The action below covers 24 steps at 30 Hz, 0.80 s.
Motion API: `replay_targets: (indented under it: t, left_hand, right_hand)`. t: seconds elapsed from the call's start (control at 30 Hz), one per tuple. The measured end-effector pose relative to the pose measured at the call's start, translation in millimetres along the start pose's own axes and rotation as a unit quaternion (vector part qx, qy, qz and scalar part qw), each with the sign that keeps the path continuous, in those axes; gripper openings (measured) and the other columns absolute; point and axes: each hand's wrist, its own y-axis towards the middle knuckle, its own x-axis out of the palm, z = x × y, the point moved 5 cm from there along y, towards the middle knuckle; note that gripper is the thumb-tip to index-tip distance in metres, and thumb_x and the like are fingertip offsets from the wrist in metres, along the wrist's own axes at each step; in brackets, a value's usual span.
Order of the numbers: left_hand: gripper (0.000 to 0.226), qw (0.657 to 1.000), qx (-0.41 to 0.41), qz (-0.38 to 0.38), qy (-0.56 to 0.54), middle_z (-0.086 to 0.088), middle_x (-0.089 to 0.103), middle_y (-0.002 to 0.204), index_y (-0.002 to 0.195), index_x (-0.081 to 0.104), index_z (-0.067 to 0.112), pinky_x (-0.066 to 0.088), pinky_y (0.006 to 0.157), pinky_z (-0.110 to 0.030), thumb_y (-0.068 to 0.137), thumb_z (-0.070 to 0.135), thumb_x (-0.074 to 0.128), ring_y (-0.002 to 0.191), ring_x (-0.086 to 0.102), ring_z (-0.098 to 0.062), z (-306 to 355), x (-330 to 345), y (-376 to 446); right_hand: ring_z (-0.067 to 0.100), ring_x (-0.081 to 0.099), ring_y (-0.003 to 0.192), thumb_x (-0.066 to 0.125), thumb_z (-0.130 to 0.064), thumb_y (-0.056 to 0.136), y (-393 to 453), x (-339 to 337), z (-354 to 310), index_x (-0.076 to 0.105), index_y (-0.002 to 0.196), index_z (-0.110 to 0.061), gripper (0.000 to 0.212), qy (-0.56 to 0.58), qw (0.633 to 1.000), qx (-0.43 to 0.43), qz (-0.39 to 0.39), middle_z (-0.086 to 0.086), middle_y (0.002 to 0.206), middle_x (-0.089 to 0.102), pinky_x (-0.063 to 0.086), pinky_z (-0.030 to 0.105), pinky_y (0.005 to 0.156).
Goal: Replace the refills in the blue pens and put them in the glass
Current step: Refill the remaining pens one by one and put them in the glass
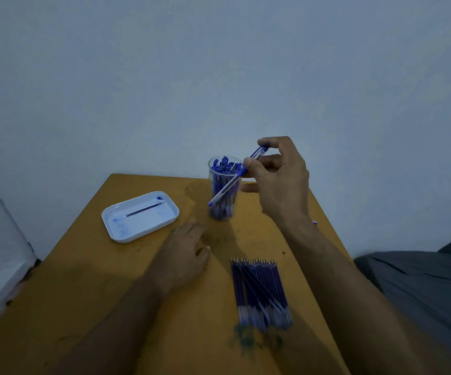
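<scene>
Right hand [278,180] raised above table level, back toward camera, thumb and fingers curled in pinch around slim object; forearm bare, running from lower right. Left hand [185,253] low, palm down, fingers loosely bent, holding nothing; forearm bare, entering from bottom left.

1 blue pen [236,177] sits in the grip; just beyond it, 1 glass [223,188] of pens, too packed to count. Left: 1 white tray [140,216] with 1 refill [144,209]. Nearer: 1 refill pile [261,292], uncountable.
</scene>
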Motion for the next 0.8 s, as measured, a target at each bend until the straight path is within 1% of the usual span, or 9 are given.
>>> replay_targets:
  t: [0.17,0.3,0.37,0.47,0.57,0.6,0.67,0.73,0.8]
  left_hand:
    - [0.047,0.997,0.028,0.012,0.067,0.004,0.040,0.156,0.145,0.050,0.029,0.026,0.121,-0.036,0.103,0.047,0.041,0.143,0.034,-0.015,-2.6,9.8,2.6]
    - [0.049,0.996,0.032,0.019,0.079,0.003,0.043,0.155,0.145,0.051,0.029,0.028,0.121,-0.037,0.102,0.050,0.039,0.143,0.037,-0.015,-5.9,12.8,4.3]
    - [0.050,0.996,0.030,0.016,0.081,0.003,0.043,0.155,0.145,0.051,0.029,0.029,0.120,-0.038,0.101,0.051,0.039,0.142,0.038,-0.016,-6.6,13.4,4.8]
    - [0.051,0.996,0.025,0.016,0.084,0.004,0.042,0.156,0.146,0.050,0.029,0.028,0.121,-0.038,0.102,0.051,0.038,0.143,0.037,-0.016,-7.0,12.9,5.0]
    - [0.051,0.996,0.024,0.012,0.085,0.005,0.041,0.156,0.147,0.049,0.028,0.025,0.121,-0.035,0.102,0.050,0.038,0.143,0.036,-0.014,-6.8,13.0,5.2]
    - [0.051,0.996,0.022,0.012,0.084,0.006,0.040,0.157,0.147,0.048,0.029,0.024,0.121,-0.035,0.102,0.051,0.037,0.144,0.035,-0.014,-7.2,13.0,5.5]
    - [0.051,0.996,0.018,0.011,0.084,0.006,0.039,0.157,0.147,0.048,0.030,0.025,0.121,-0.035,0.102,0.051,0.037,0.144,0.033,-0.013,-7.7,13.6,6.1]
    - [0.051,0.996,0.017,0.008,0.084,0.007,0.039,0.157,0.147,0.048,0.030,0.025,0.121,-0.036,0.102,0.051,0.037,0.145,0.033,-0.013,-7.1,13.5,6.0]
    - [0.051,0.996,0.016,0.007,0.086,0.007,0.039,0.157,0.147,0.048,0.030,0.026,0.120,-0.036,0.102,0.051,0.036,0.145,0.032,-0.013,-6.9,13.1,5.9]
  right_hand:
    - [0.013,0.073,0.072,0.067,-0.003,0.095,45.1,0.9,-36.4,0.059,0.116,-0.018,0.027,-0.026,0.997,-0.074,0.027,0.005,0.082,0.071,0.063,0.035,0.057]
    - [0.014,0.069,0.076,0.061,-0.001,0.096,67.6,18.4,-32.0,0.058,0.117,-0.017,0.027,-0.106,0.987,-0.118,-0.002,0.008,0.086,0.069,0.061,0.044,0.066]
    - [0.015,0.066,0.075,0.060,-0.002,0.097,73.9,28.9,-22.5,0.057,0.118,-0.016,0.026,-0.147,0.981,-0.126,-0.022,0.008,0.085,0.067,0.059,0.043,0.067]
    - [0.017,0.066,0.074,0.059,-0.003,0.099,76.2,41.6,-2.3,0.057,0.119,-0.016,0.024,-0.182,0.975,-0.121,-0.043,0.007,0.084,0.066,0.057,0.041,0.063]
    - [0.004,0.061,0.070,0.056,-0.006,0.101,76.6,53.2,21.6,0.058,0.119,-0.018,0.022,-0.216,0.969,-0.095,-0.069,0.003,0.087,0.065,0.057,0.037,0.060]
    - [0.005,0.062,0.073,0.055,-0.007,0.102,77.0,57.6,29.5,0.060,0.119,-0.018,0.021,-0.232,0.965,-0.088,-0.078,0.002,0.089,0.066,0.057,0.036,0.062]
    - [0.017,0.066,0.090,0.056,-0.011,0.102,77.2,64.8,41.6,0.068,0.117,-0.016,0.020,-0.282,0.951,-0.080,-0.096,0.004,0.098,0.072,0.058,0.036,0.074]
    - [0.023,0.059,0.109,0.058,-0.012,0.101,78.6,69.7,51.5,0.075,0.113,-0.013,0.021,-0.346,0.928,-0.083,-0.107,0.006,0.106,0.072,0.056,0.035,0.080]
    - [0.024,0.048,0.117,0.062,-0.014,0.099,78.7,70.8,59.1,0.078,0.106,-0.011,0.018,-0.375,0.917,-0.068,-0.113,0.009,0.113,0.064,0.055,0.036,0.080]
